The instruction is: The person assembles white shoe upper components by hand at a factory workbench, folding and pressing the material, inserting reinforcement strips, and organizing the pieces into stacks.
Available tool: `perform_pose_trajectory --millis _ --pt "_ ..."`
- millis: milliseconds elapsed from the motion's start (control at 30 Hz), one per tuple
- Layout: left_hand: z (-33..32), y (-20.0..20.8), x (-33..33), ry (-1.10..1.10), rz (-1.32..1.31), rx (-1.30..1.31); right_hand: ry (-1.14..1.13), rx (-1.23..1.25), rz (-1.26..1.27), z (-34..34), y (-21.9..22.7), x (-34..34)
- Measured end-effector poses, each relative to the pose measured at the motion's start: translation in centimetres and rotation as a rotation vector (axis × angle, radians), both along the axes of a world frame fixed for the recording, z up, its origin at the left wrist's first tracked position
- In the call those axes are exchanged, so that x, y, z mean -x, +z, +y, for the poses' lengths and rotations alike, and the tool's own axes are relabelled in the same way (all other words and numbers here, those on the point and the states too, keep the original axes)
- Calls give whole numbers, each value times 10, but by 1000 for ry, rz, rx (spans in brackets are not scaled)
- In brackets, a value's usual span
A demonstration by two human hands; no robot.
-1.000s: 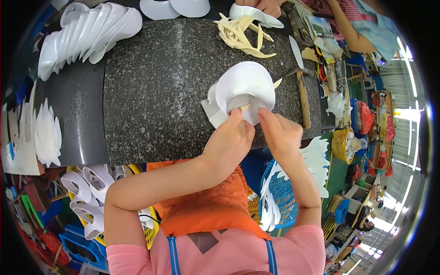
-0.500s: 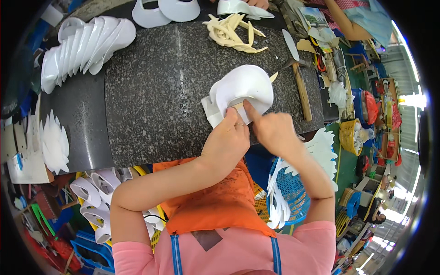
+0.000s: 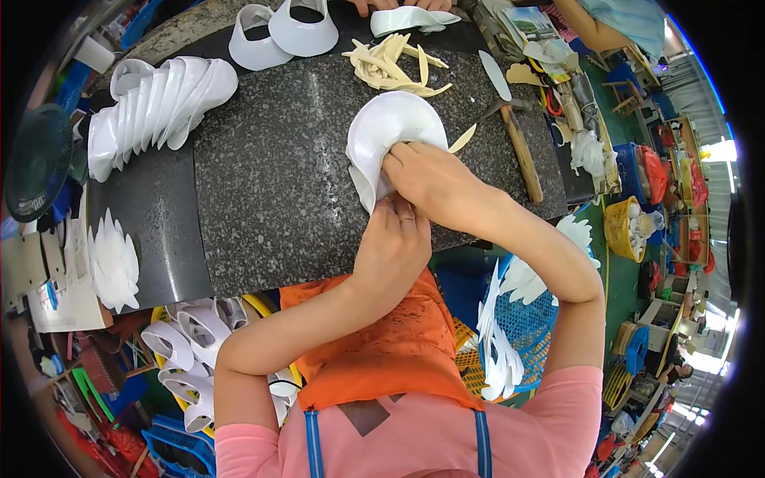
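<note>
The left hand point(image 3: 390, 248) pinched the white shoe upper point(image 3: 392, 118); the right hand point(image 3: 434, 183) worked inside, its grip hidden. Smoothing seemed underway, the next move likely calling for steady bracing.

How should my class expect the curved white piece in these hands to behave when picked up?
The white piece is probably light, as its edge looks thin. It seems fairly stiff, holding its curve. Its glossy surface may feel slippery.
</note>
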State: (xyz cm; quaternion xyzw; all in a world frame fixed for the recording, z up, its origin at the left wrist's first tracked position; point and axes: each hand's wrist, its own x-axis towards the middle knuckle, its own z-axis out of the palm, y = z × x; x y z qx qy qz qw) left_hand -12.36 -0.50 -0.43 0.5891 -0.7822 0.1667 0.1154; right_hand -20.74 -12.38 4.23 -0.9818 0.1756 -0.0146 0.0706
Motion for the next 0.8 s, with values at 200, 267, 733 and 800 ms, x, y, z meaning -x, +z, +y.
perform_pose_trajectory --millis 200,267,733,800 --pt "-1 -3 1 -5 39 -19 -18 13 -45 1 -8 8" --pt "0 -5 2 1 58 -26 30 94 -101 2 -12 9" --pt "11 -15 -9 -87 55 -42 -134 -255 -415 23 -28 44" --pt "11 -17 -9 -70 29 -66 -120 -265 -388 21 -25 45"
